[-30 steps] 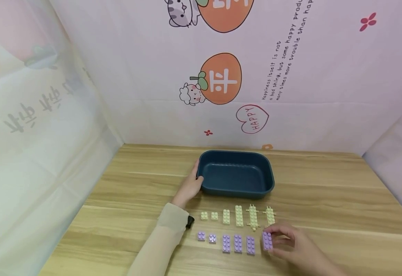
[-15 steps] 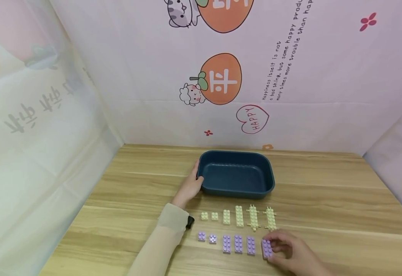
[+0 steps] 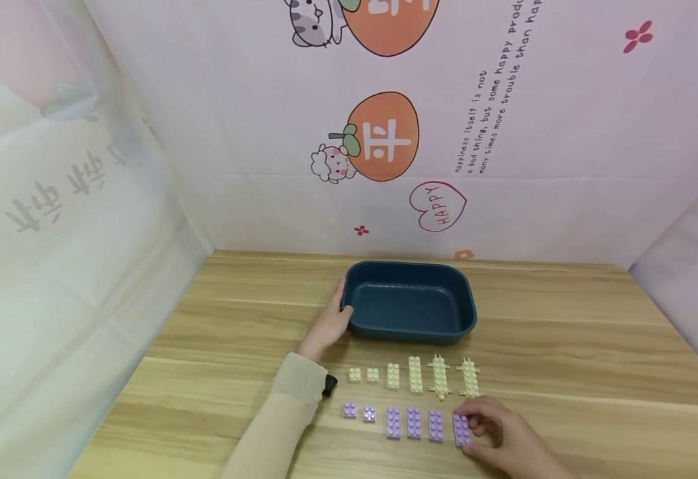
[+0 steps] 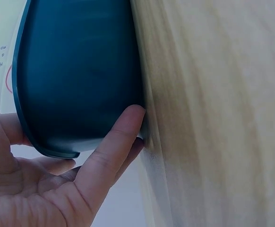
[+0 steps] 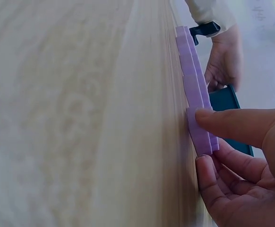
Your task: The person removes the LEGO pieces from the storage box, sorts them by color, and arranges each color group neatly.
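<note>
In the head view my left hand [image 3: 329, 326] holds the left end of a dark blue plastic bin [image 3: 410, 332]. The left wrist view has fingers [image 4: 121, 130] against the bin's outer wall, close to the tabletop. My right hand [image 3: 507, 436] pinches a purple toy building brick [image 3: 462, 430] between thumb and fingers, at the right end of a row of purple bricks [image 3: 413, 423]. Seen from the right wrist, the pinched brick [image 5: 200, 130] lines up with the others along the table surface. Behind it lies a row of pale yellow building pieces [image 3: 416, 374].
The wooden table [image 3: 229, 346] meets a printed cloth wall [image 3: 289, 206] behind the bin. Two yellow pieces at the right of their row, including one plate [image 3: 470, 377], have small pegs sticking out. Cloth also hangs along the left and right sides.
My right hand has moved slightly toward me with the purple brick, bringing it down level with the purple row. The left hand and bin stay where they were.
</note>
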Tool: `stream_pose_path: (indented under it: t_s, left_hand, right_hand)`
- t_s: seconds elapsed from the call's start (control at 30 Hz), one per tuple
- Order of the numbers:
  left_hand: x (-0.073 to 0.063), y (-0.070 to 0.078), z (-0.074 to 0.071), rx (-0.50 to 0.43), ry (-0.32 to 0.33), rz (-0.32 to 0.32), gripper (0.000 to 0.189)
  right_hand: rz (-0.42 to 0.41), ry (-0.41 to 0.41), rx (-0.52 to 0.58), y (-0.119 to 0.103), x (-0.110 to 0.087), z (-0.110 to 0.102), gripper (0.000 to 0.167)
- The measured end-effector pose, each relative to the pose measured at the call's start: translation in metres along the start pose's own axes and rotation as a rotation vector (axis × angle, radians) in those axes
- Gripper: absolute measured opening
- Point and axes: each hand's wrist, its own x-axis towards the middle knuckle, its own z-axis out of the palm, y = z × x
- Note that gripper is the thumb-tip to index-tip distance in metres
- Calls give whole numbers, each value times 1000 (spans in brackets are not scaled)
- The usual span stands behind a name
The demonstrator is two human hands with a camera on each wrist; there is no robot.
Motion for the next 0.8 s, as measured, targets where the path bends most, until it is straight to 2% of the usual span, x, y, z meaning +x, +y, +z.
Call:
stream_pose_path:
  t_s: [0.33, 0.57, 0.7, 0.8]
  left_hand:
    - [0, 1, 1, 2, 5, -8, 64]
    - [2, 0, 1, -22, 2, -5, 64]
    - [1, -1, -1, -20, 1, 15, 59]
    - [-2, -1, -2, 21, 17, 38, 55]
  right_hand:
    - [-62, 11, -41, 3, 0, 1, 43]
    - [-101, 69, -46, 1, 0, 2, 46]
    - [-60, 83, -38, -4, 1, 0, 43]
    - [-24, 103, -70, -8, 2, -3, 40]
